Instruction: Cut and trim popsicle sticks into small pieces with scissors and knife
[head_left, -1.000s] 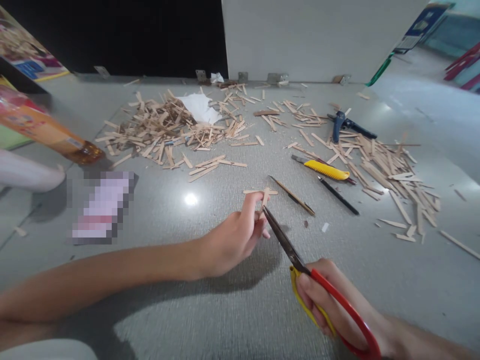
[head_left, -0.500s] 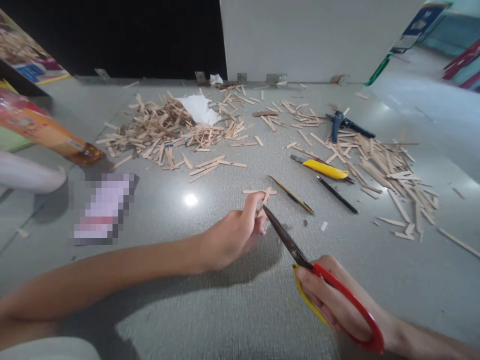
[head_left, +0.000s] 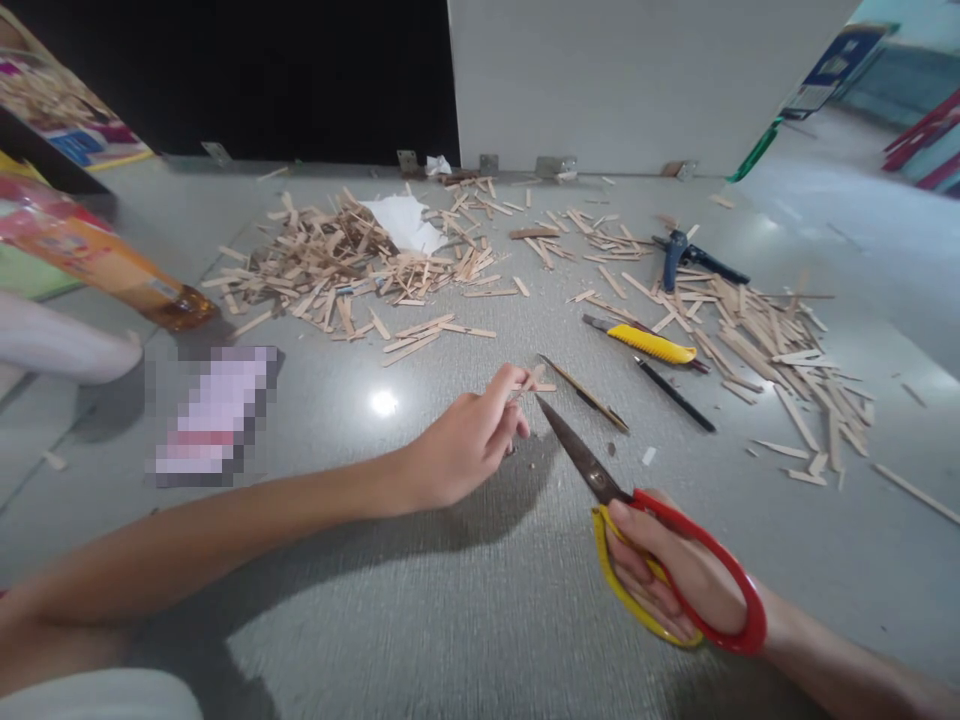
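Observation:
Between thumb and fingers, my left hand (head_left: 472,435) pinches a small piece of wooden stick (head_left: 538,373) at the middle of the grey floor. My right hand (head_left: 660,565) is closed round the scissors (head_left: 589,465), which have red and yellow handles. The blades look closed, and their tip is just right of my left fingertips, slightly apart from the stick. Another short stick (head_left: 546,387) lies just beyond those fingers. A thin brown pointed tool (head_left: 585,392) rests to the right of them.
A yellow cutter (head_left: 651,343), a black pen-like tool (head_left: 675,395) and dark blue clippers (head_left: 675,262) lie to the right among scattered sticks (head_left: 757,335). A stick pile (head_left: 322,250), a bottle (head_left: 112,262) and a blurred phone-like object (head_left: 217,410) are left.
The scissor tip has moved off the stick in my left hand. My right hand has shifted slightly up, with its fingers more spread in the handles. My left hand has tilted the stick.

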